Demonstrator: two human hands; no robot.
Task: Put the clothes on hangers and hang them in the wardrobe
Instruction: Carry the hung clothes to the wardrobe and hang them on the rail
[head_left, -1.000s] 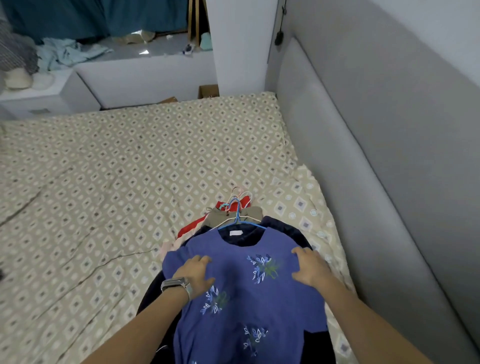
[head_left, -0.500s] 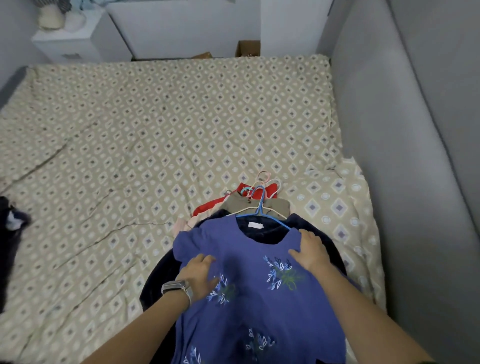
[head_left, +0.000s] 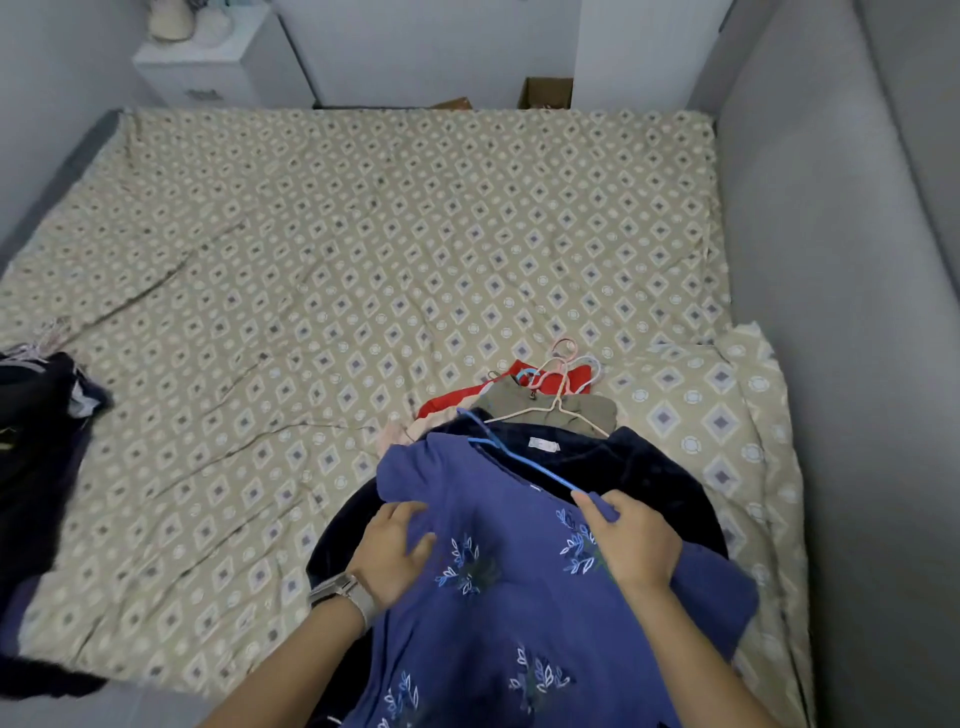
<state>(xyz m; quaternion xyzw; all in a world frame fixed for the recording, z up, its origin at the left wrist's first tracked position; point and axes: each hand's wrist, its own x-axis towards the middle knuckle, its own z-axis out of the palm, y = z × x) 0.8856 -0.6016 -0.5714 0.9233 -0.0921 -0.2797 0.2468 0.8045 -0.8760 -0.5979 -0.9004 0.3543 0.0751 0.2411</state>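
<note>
A blue shirt (head_left: 519, 587) with pale leaf embroidery lies on top of a stack of hangered clothes at the near right part of the bed (head_left: 322, 270), close to the grey padded headboard (head_left: 810, 270). The right hand (head_left: 631, 540) pinches the shirt's shoulder edge between thumb and fingers, just where the arm of a blue hanger (head_left: 519, 457) meets the cloth, so its grip is closed on the fabric. The left hand (head_left: 397, 551) rests on the shirt's other side with fingers bent and bunching the cloth beneath them; its grip also takes hold of the shirt. A watch (head_left: 340, 595) sits on the left wrist.

The blue hanger's arm lies bare across the open neckline, its hook pointing away from the person. Under the shirt spreads a dark navy garment (head_left: 639, 467) with a white label at the collar. Beyond it lie an olive garment (head_left: 561, 408) on a cream hanger (head_left: 558, 402) and a red garment (head_left: 519, 376) with pink hanger hooks over it.

At the bed's left edge is a heap of dark clothes (head_left: 41, 415). A white bedside cabinet (head_left: 208, 73) stands past the far left corner, and 1 cardboard box (head_left: 545, 93) shows beyond the far edge
</note>
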